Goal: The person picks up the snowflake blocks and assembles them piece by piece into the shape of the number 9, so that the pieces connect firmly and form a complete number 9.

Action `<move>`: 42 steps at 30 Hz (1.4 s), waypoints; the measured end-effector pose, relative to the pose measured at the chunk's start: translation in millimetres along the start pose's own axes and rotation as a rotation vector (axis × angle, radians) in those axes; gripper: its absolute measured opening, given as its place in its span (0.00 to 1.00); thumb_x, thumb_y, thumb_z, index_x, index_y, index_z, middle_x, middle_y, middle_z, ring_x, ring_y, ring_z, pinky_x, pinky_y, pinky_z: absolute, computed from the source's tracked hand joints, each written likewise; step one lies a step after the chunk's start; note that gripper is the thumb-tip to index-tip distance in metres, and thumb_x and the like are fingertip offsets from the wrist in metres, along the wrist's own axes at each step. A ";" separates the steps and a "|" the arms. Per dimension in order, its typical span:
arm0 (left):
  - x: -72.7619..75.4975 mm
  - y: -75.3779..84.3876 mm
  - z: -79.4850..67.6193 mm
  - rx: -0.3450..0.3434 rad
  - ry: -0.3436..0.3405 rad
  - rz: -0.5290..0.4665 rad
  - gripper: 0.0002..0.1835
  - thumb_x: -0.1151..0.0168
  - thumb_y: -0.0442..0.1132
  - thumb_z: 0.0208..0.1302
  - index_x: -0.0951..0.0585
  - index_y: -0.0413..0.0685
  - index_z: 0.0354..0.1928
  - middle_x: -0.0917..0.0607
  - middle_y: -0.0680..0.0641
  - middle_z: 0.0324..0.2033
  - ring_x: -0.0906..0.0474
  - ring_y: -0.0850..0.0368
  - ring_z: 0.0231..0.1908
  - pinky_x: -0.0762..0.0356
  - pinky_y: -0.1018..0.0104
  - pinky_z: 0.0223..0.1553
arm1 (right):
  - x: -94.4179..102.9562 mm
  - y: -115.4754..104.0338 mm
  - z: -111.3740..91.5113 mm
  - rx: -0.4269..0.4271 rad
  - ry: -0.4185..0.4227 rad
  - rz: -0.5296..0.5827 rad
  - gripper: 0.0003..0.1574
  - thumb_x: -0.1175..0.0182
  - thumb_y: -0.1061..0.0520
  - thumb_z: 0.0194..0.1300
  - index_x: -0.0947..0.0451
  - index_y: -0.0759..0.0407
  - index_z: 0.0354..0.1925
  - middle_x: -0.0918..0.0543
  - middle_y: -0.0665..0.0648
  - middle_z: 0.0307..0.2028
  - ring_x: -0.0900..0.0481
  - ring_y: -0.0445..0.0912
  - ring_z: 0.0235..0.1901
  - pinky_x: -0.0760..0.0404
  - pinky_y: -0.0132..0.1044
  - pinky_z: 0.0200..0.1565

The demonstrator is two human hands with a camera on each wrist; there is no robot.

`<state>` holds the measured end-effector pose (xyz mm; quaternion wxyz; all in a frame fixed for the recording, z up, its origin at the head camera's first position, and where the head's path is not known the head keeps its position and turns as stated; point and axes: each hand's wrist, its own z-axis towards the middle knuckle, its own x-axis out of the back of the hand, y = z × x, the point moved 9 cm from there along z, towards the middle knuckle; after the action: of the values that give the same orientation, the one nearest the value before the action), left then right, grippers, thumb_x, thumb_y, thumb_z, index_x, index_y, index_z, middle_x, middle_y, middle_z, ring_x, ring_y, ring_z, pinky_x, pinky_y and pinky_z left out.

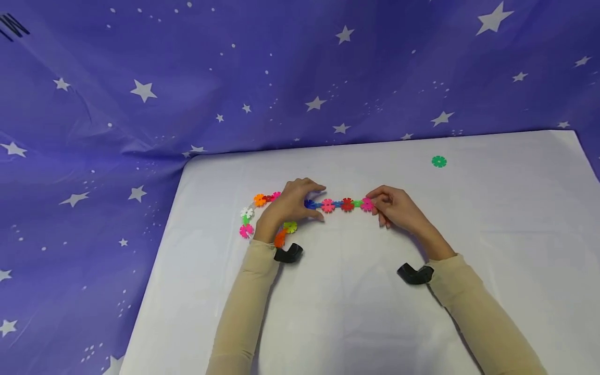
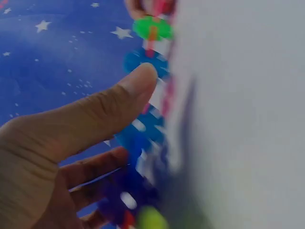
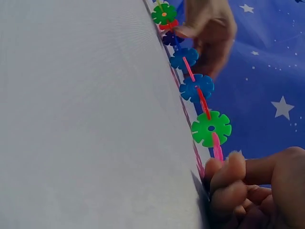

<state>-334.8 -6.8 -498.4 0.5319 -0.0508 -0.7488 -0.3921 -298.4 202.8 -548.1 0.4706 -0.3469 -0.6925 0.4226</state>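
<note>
A chain of interlocking plastic snowflake discs [image 1: 347, 204] in pink, red, blue, green and orange runs across the white table, its left part curving back under my left forearm. My right hand [image 1: 392, 207] pinches the pink end disc [image 1: 367, 204] between thumb and fingertips; in the right wrist view a green disc [image 3: 211, 129] stands just beyond those fingers. My left hand [image 1: 294, 200] arches over the chain at a dark blue disc [image 1: 309, 204], thumb and fingers spread apart on either side. In the left wrist view its thumb [image 2: 114, 105] overlaps the blue discs [image 2: 143, 126].
A loose green snowflake disc [image 1: 439, 161] lies near the table's far right. The white table [image 1: 356, 312] ends at a purple star-printed cloth [image 1: 281, 67] behind and to the left. Black curved pieces [image 1: 415, 274] stick out from both sleeve cuffs.
</note>
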 end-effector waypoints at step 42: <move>-13.5 12.3 8.5 -0.158 0.132 -0.049 0.21 0.29 0.47 0.58 0.15 0.49 0.52 0.17 0.51 0.40 0.25 0.60 0.36 0.27 0.67 0.43 | -40.8 -66.5 19.7 0.438 0.233 -0.446 0.06 0.31 0.57 0.60 0.19 0.56 0.33 0.17 0.53 0.33 0.25 0.50 0.36 0.30 0.45 0.41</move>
<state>-329.3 11.8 -504.2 0.5647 -0.0482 -0.6798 -0.4654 -309.7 135.1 -506.1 0.6908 -0.1236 -0.5857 0.4054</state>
